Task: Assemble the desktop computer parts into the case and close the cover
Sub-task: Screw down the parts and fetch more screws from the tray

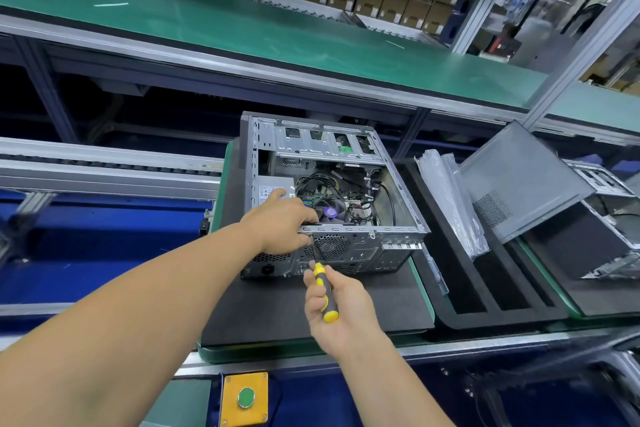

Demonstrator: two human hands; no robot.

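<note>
**Screwdriver tip at the rear panel, handle angled back toward the right hand**

The computer case lies on its side on a dark foam mat, open face up, with the board, cables and fan showing inside. Its rear panel, with the fan grille and power socket, faces the person.

The screwdriver runs on a slant. Its thin shaft points up and slightly left to the top edge of the rear panel, just left of the fan grille, and its yellow-and-black handle slopes down and to the right. The long axis therefore meets the panel from the near side at an angle, not square on. Whether the tip sits in a screw head cannot be made out.

The right hand is curled round the handle, fingers wrapped and thumb alongside, and sits nearer the person than the case.

The left hand reaches over the near top rim. Its fingers are bent down over the edge beside the tip, and its forefinger stretches toward the silver power supply box. It appears to be steadying the case, and it is the hand nearer the work.

To drive a screw here, the shaft probably needs to be brought more squarely onto the panel.

To the right, well apart, a grey side cover leans tilted, not yet fitted.
</note>
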